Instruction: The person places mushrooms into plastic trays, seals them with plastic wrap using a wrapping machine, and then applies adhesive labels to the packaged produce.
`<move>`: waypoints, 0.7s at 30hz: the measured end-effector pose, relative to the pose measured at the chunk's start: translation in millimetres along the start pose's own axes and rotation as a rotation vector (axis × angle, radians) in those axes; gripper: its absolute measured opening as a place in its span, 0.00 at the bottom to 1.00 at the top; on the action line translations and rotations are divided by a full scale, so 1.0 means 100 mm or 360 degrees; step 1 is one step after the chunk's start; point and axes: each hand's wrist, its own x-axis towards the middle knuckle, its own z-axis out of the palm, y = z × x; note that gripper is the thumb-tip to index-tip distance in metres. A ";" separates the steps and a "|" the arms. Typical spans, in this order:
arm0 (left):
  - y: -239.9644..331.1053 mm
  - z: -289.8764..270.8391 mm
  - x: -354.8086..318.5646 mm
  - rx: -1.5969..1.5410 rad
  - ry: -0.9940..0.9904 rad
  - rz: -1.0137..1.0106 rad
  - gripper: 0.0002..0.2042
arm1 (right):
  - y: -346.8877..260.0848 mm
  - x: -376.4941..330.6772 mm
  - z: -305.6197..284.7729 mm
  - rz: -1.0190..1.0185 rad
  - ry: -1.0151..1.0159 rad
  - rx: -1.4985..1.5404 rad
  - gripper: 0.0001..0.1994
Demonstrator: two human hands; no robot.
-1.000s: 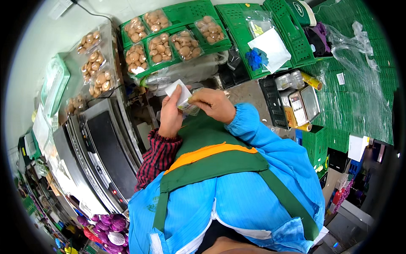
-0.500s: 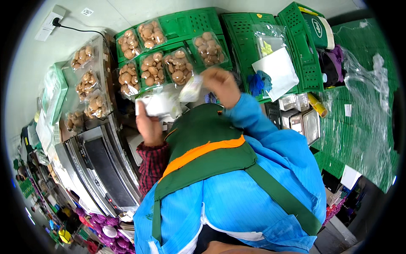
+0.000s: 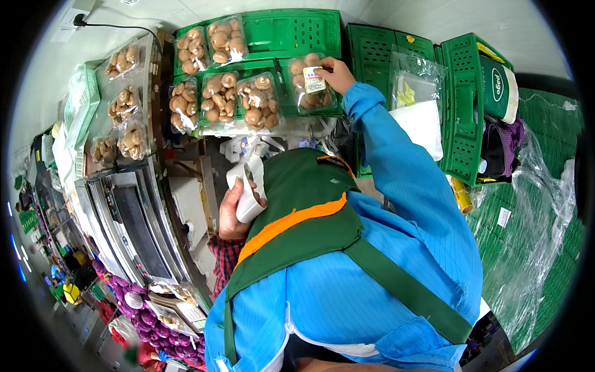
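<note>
My right hand (image 3: 339, 75) reaches far out, its fingertips closed at the edge of a white and yellow label (image 3: 314, 79). That label lies against the upper part of a clear-wrapped pack of brown mushrooms (image 3: 313, 101) on a green crate (image 3: 291, 37). Close to my apron, my left hand (image 3: 231, 214) grips a loosely looped roll of white label strip (image 3: 249, 201), its fingers partly hidden behind it. To the left of the labelled pack lie a pack (image 3: 259, 105), another pack (image 3: 219, 99) and a third pack of mushrooms (image 3: 183, 104), with no labels visible.
Two further packs lie on the crate's far side, and several wrapped packs rest on the metal surface (image 3: 145, 93) at left, above a dark machine (image 3: 139, 226). A second green crate (image 3: 372, 56) at right holds a white sheet (image 3: 418, 129). Plastic film covers green crates at far right.
My right hand has moved up and away, bringing the label onto the right-hand mushroom pack. My left hand with the label roll has come down, closer to my apron.
</note>
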 end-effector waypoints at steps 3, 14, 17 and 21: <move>0.03 0.17 0.02 0.0046 0.0096 0.0079 0.19 | 0.07 0.06 -0.01 0.0050 -0.0014 -0.0116 0.11; -0.02 0.07 -0.05 0.0250 -0.0307 0.0089 0.26 | -0.25 -0.19 -0.05 -0.0555 -0.0130 -0.0949 0.20; -0.03 -0.01 -0.08 0.0576 -0.0366 0.0065 0.24 | -0.16 -0.25 -0.05 -0.0770 -0.0309 -0.1207 0.22; -0.04 -0.02 -0.12 0.0661 -0.0214 0.0032 0.19 | -0.24 -0.34 -0.01 -0.0781 -0.0271 -0.1396 0.25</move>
